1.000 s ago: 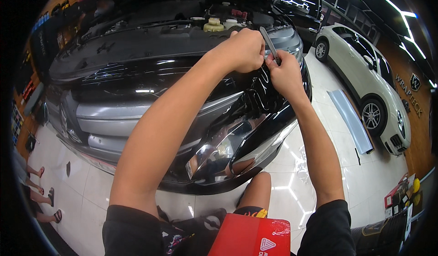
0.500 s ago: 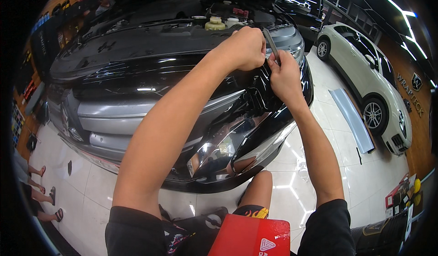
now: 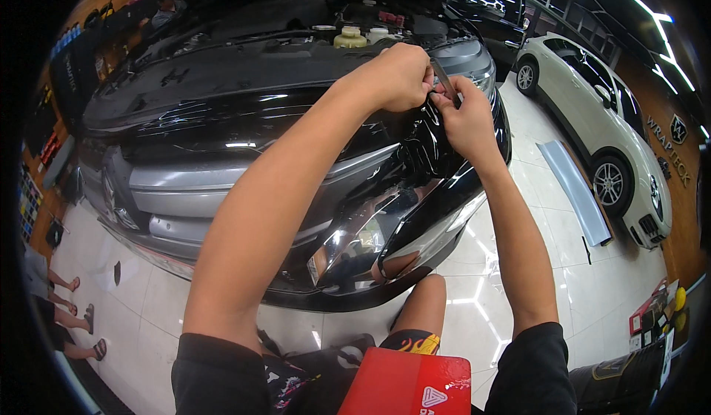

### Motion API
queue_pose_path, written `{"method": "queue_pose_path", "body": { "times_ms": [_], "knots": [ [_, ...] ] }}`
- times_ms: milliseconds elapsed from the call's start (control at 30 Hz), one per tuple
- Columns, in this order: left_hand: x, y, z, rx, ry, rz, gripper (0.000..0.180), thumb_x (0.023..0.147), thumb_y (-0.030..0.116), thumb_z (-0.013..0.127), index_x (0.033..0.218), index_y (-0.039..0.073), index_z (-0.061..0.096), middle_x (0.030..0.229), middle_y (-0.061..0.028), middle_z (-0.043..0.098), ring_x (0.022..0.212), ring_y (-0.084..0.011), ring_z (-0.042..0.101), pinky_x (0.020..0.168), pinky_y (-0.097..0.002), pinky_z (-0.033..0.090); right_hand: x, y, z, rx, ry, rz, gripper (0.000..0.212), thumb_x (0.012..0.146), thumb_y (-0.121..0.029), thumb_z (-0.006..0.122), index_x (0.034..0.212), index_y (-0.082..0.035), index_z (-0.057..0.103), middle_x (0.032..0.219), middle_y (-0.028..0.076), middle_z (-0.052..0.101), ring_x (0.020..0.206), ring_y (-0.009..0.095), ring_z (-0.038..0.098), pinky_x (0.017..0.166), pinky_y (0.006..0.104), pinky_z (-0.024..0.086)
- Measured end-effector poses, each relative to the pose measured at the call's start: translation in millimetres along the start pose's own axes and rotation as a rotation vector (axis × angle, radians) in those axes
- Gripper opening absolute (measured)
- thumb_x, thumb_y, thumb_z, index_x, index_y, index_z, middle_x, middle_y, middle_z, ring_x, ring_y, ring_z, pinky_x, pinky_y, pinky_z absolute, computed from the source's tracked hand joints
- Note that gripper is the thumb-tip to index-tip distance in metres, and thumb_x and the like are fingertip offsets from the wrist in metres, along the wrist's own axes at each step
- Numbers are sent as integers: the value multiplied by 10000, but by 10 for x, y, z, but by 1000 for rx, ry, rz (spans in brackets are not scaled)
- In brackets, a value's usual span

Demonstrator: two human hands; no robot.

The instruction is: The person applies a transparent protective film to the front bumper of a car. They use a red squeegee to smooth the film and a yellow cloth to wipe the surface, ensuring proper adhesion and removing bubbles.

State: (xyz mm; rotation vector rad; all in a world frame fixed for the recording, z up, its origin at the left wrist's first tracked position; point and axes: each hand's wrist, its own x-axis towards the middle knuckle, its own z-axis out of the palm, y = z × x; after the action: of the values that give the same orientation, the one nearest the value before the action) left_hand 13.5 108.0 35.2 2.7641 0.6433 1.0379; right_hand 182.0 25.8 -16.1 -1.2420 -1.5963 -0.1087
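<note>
Centrally, over a glossy black car's (image 3: 222, 132) front corner, the right hand's (image 3: 466, 115) narrow grip holds a slim grey flat tool (image 3: 446, 83), long axis slanting up-left beside the nearby curled left hand (image 3: 406, 78), whose hold is hidden; wrinkled shiny black film (image 3: 427, 145) hangs just below.

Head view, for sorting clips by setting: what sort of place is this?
Probably a car workshop: a black car with its engine bay uncovered, a pale car parked on glossy tiles, and angular ceiling lights.
</note>
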Motion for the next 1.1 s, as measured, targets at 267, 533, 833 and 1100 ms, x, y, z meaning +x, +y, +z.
{"method": "queue_pose_path", "body": {
  "times_ms": [267,533,833,1100],
  "knots": [
    [-47,95,23,55,54,18,87,809,40,696,850,-34,713,783,-246,693,777,-401,697,733,-458,544,94,28,-46,-104,-55,-6,100,936,-51,694,1010,18,689,895,174,667,859,370,655,792,428,494],
    [-5,98,-76,15,-44,-49,115,823,64,726,903,-17,742,900,-207,741,865,-359,716,787,-425,556,-55,48,13,-78,81,-122,97,944,-43,685,1029,3,671,918,185,665,869,389,655,798,444,504],
    [-5,87,-51,56,-49,-62,107,819,75,746,895,0,755,912,-189,745,878,-344,718,806,-426,560,-330,-119,-69,-173,-64,19,110,936,-19,646,1038,6,680,971,241,716,969,455,688,837,496,519],
    [9,45,-32,60,-33,-24,112,831,84,739,898,-2,764,917,-192,754,873,-341,729,815,-413,574,-712,-247,-207,-199,-282,184,121,930,-28,654,1027,38,685,887,239,713,854,411,678,791,438,531]
  ]
}}
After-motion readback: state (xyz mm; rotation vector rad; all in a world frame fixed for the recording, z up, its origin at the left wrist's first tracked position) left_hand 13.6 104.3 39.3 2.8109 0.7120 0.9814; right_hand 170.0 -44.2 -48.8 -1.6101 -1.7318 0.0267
